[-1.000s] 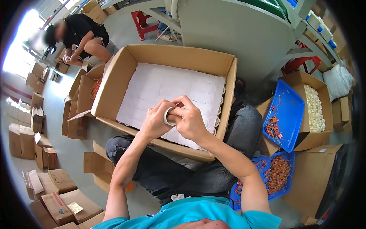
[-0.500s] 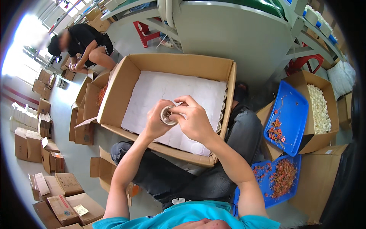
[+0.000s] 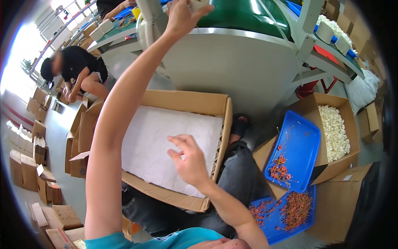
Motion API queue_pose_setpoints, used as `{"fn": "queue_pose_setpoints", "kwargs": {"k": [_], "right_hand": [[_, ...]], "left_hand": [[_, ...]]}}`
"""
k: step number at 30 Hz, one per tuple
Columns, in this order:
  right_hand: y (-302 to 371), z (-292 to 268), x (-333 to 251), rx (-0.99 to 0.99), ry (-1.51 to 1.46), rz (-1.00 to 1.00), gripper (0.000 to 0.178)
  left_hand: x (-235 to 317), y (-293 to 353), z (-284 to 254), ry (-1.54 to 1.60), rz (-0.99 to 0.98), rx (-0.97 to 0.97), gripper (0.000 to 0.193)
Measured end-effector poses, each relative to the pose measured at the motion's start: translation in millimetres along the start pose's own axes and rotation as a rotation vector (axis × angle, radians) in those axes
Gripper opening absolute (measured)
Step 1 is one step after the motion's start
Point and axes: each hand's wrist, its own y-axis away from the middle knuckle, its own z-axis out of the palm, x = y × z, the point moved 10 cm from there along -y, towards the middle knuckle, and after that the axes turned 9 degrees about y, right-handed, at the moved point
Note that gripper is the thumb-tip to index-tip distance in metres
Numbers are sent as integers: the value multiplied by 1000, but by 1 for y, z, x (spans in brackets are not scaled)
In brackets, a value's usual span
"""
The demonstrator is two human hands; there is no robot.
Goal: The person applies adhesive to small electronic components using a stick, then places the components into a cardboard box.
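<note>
My left hand (image 3: 181, 20) is stretched far up to the green conveyor belt (image 3: 244, 14) at the top edge. Its thumb and fingers are around a small white round part (image 3: 199, 4), partly cut off by the picture's edge. My right hand (image 3: 190, 162) hovers over the open cardboard box (image 3: 186, 96) in front of me, fingers apart and holding nothing. A white sheet (image 3: 166, 128) covers most of the box's inside, with edges of round parts showing along its right side.
To the right, a blue tray (image 3: 304, 137) with orange-red wired parts leans by a carton of white pieces (image 3: 333, 133). A lower blue tray (image 3: 306, 228) holds many more wired parts. A crouching person (image 3: 78, 66) is at the left, near several cartons (image 3: 68, 216).
My left hand has carried the white round part from above the box up to the belt. My right hand has let go of it and opened. The view has shifted.
</note>
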Motion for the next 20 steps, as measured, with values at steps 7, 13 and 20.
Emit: {"fn": "queue_pose_setpoints", "kwargs": {"k": [7,13,20], "right_hand": [[-1,13,13,-56,41,20,35],[1,33,8,-201,99,28,33],[-8,9,15,-55,-129,200,31]], "left_hand": [[-97,-55,34,-373,-222,51,44],[-103,-38,21,-528,-141,63,41],[42,112,-2,-245,442,-206,66]]}}
